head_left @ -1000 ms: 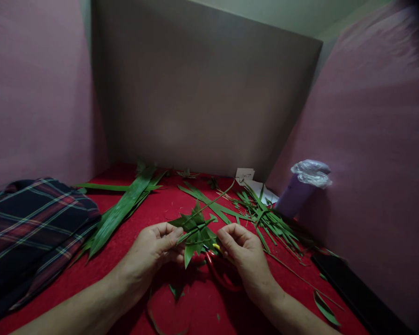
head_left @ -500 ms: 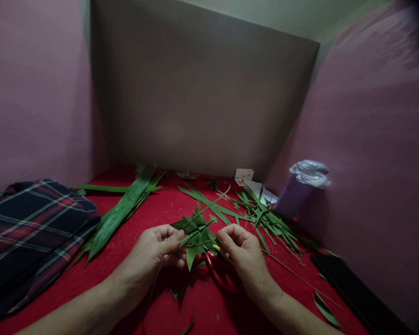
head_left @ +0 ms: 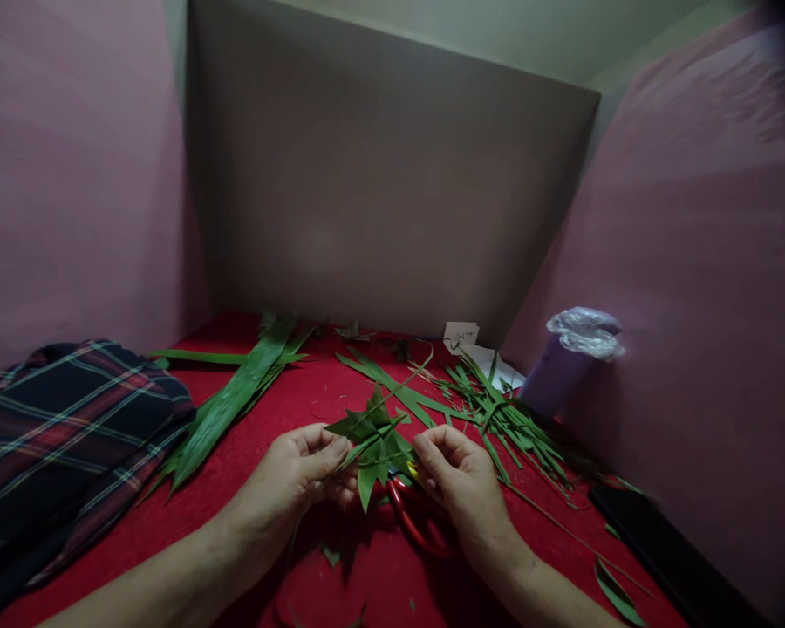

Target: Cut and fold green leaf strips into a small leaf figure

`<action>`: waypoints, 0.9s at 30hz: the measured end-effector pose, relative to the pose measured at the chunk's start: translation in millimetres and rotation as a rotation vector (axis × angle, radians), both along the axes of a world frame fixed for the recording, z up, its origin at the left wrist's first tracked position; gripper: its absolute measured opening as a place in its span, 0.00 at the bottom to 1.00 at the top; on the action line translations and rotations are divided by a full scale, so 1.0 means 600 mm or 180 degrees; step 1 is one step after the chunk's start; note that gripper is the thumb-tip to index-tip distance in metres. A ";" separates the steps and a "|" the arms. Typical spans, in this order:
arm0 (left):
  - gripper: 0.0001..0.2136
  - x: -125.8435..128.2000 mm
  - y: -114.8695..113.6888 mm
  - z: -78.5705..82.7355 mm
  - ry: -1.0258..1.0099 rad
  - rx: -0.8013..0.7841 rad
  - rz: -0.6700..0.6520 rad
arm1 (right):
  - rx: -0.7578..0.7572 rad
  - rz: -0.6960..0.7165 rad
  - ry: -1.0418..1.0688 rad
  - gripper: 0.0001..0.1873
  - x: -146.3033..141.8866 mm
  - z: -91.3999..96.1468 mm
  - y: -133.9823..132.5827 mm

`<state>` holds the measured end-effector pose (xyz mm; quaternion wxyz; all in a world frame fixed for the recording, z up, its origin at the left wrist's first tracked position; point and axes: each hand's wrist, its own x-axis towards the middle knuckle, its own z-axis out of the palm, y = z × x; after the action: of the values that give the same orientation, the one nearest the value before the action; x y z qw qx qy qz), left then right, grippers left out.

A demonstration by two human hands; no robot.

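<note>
Between my two hands is a star-shaped piece of folded green leaf strips [head_left: 378, 447], with pointed tips and one long thin end reaching up to the right. My left hand [head_left: 304, 467] is closed, thumb and fingers pinching its left side. My right hand [head_left: 461, 475] is also closed, its thumb and forefinger pinched at the right edge of the leaf piece. Under the piece, a pair of scissors with red handles [head_left: 412, 523] lies on the red cloth [head_left: 268, 558]. The blades are mostly hidden by the leaves and my right hand.
Long broad leaves [head_left: 235, 410] lie at the left beside a plaid cloth [head_left: 85, 436]. A heap of cut leaf strips [head_left: 510, 419] is at the right, near white paper [head_left: 497, 366] and a purple container with plastic on top [head_left: 559, 371]. A black flat object [head_left: 667, 549] lies along the right.
The whole view has shifted slightly, so everything sits a little further right and lower. Both hands keep their pinch on the leaf piece, with little other movement.
</note>
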<state>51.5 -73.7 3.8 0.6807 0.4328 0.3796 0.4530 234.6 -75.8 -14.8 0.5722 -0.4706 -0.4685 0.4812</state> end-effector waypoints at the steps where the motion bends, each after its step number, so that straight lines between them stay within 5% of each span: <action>1: 0.08 0.000 0.001 0.000 -0.0008 -0.0006 -0.0002 | -0.0009 0.0016 -0.0005 0.15 0.000 0.000 0.000; 16: 0.09 -0.004 -0.001 0.007 -0.0265 0.0066 -0.0257 | -0.0018 0.0302 -0.0008 0.16 0.002 0.006 -0.001; 27: 0.12 -0.011 0.008 -0.003 -0.0130 -0.0091 -0.0200 | 0.0285 0.0484 -0.0594 0.12 -0.004 0.004 -0.008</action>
<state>44.7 -68.7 1.9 0.7083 0.4255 0.3583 0.4346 232.2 -80.8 -12.5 0.5084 -0.4504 -0.5750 0.4560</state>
